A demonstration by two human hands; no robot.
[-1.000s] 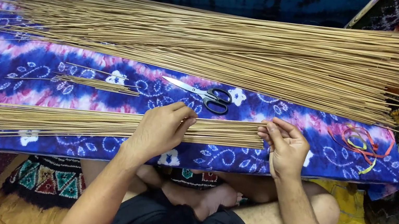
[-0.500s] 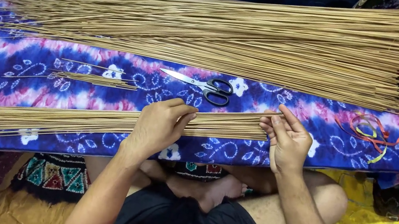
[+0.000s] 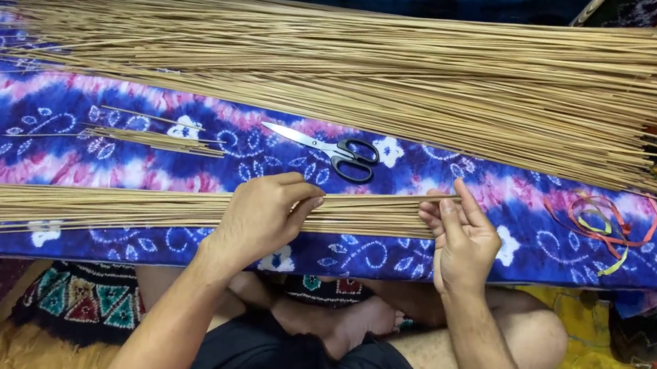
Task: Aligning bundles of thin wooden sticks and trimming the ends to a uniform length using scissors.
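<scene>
A long bundle of thin tan sticks lies along the near edge of a blue and pink patterned cloth. My left hand curls over the bundle near its right end and grips it. My right hand presses flat against the sticks' right tips, fingers straight. Black-handled scissors lie on the cloth just beyond my hands.
A large heap of the same sticks fills the far side of the cloth. A small loose cluster of sticks lies at the left. Red, orange and yellow ribbons sit at the right. My crossed legs are below the cloth's edge.
Both hands stay on the bundle's right end. My right hand's fingers have straightened a little against the tips; the view has shifted slightly.
</scene>
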